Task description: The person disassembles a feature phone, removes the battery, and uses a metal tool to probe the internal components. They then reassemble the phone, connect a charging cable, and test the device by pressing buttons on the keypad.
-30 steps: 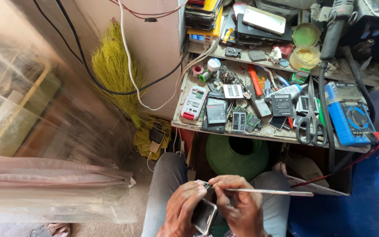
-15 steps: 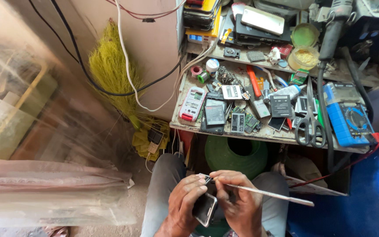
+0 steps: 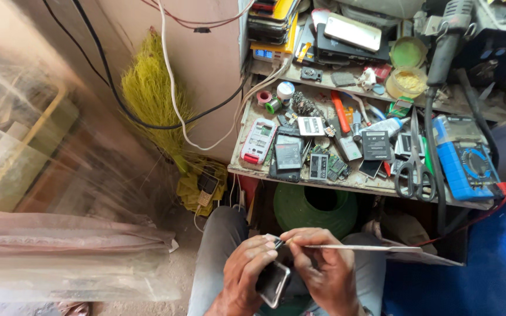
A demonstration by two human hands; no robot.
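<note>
1. Head view: the wrists and forearms are cut off by the bottom edge, and the lower end of the phone (image 3: 273,282) is partly covered by fingers. Which part of the phone the tool tip meets is too small to make out.
2. The left hand (image 3: 247,275) is wrapped around the phone from the left, fingers curled over its top edge, holding it tilted above the lap.
3. The right hand (image 3: 323,272) is pinched shut on a thin metal tool (image 3: 358,248), one long strip that runs out to the right of the hand; its near end sits at the top of the phone, where the two hands come together.
4. One phone is held, dark, with a glossy face catching light.
5. Above the hands stands a cluttered table (image 3: 358,186). On it lie one pair of black-handled scissors (image 3: 412,169), up and to the right of the right hand, one blue multimeter (image 3: 467,167) further right, and one white and red handset (image 3: 257,141) above the left hand. Loose small boards and batteries crowd the middle; their number cannot be told.
6. Just above the hands, under the table, sits one green coil (image 3: 314,208).
7. Up and left of the left hand leans one yellow-green broom (image 3: 150,99) against the wall, with a clear plastic sheet (image 3: 60,246) far left, blurred.
</note>
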